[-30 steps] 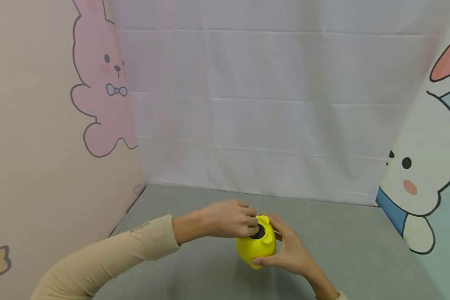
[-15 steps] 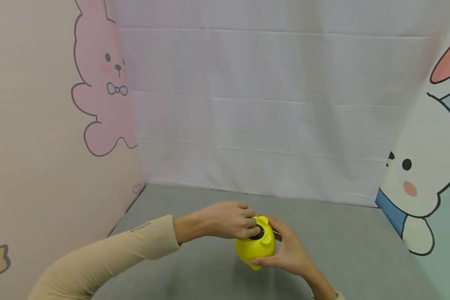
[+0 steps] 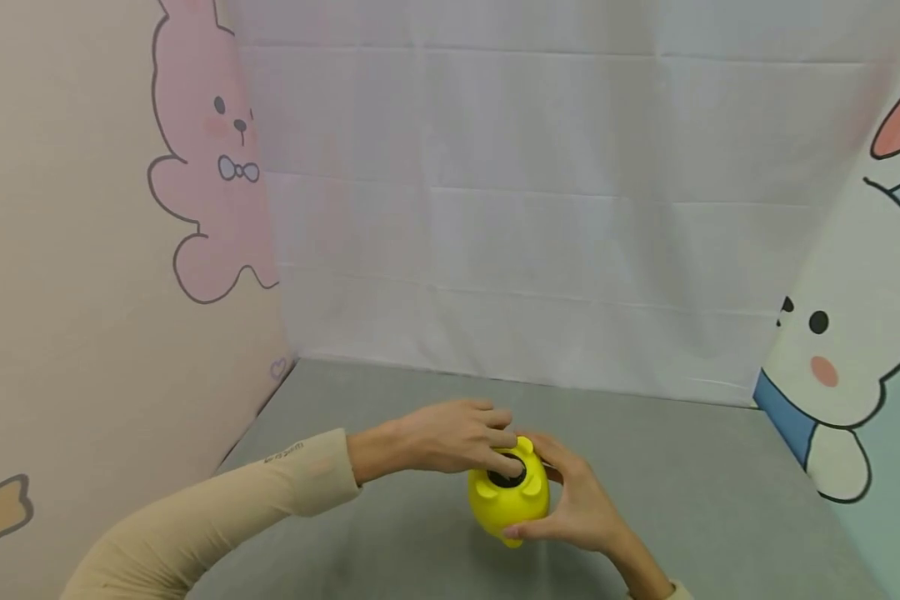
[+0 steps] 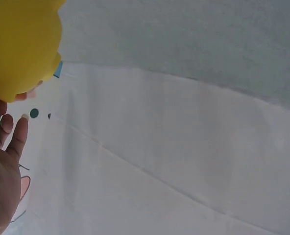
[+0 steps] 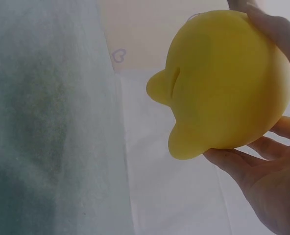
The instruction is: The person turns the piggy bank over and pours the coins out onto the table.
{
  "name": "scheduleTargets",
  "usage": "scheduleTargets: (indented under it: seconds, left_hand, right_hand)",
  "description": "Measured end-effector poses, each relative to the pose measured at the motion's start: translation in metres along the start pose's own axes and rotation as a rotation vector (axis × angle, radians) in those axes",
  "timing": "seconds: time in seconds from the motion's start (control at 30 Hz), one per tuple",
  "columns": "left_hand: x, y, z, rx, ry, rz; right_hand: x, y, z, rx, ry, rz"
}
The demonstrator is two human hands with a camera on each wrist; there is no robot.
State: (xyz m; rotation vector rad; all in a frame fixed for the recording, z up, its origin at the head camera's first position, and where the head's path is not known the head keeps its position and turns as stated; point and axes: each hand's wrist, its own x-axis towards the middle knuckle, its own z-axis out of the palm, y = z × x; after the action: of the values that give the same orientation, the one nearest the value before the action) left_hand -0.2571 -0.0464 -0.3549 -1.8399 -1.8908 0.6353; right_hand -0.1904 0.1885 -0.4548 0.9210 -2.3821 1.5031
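The right hand (image 3: pixel 579 502) had fingers clamped on the yellow toy (image 3: pixel 512 510), and the left hand (image 3: pixel 453 435), fingers apart, reached its black circle (image 3: pixel 501 479).

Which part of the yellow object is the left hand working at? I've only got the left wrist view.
Observer: Head view: a finger of the left hand is at a dark round area on the yellow object. Can't tell if the fingertip goes inside.
Operator: OK. Where's the right thumb?
Observer: Head view again: the right hand grips the object from its right side, with the thumb low on the side nearer the wearer.
Operator: Any other marks on it I'm missing?
Observer: One. Right wrist view shows a narrow slit-like line beside a rounded knob.
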Motion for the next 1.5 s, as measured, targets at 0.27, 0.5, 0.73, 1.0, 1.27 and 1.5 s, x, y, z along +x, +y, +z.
scheduleTargets:
  seconds: [0.27, 0.5, 0.73, 1.0, 1.27, 1.5]
  left_hand:
    - [0.002, 0.006, 0.009, -0.126, 0.055, -0.084]
    - [0.005, 0.01, 0.005, -0.304, 0.092, -0.169]
    - [0.002, 0.005, 0.005, -0.301, 0.174, -0.123]
    - [0.004, 0.011, 0.006, -0.351, 0.15, -0.075]
    - [0.004, 0.013, 0.008, -0.427, 0.163, -0.087]
    - [0.004, 0.013, 0.008, -0.426, 0.163, -0.103]
  right_hand:
    - [0.0, -0.001, 0.002, -0.016, 0.035, 0.013]
    - [0.001, -0.002, -0.001, -0.05, 0.049, 0.023]
    - [0.002, -0.001, -0.007, -0.043, -0.008, 0.002]
    - [-0.004, 0.005, -0.005, -0.009, -0.041, -0.008]
    - [-0.007, 0.007, -0.005, 0.002, -0.057, 0.018]
    - [-0.006, 0.007, -0.007, 0.009, -0.067, 0.03]
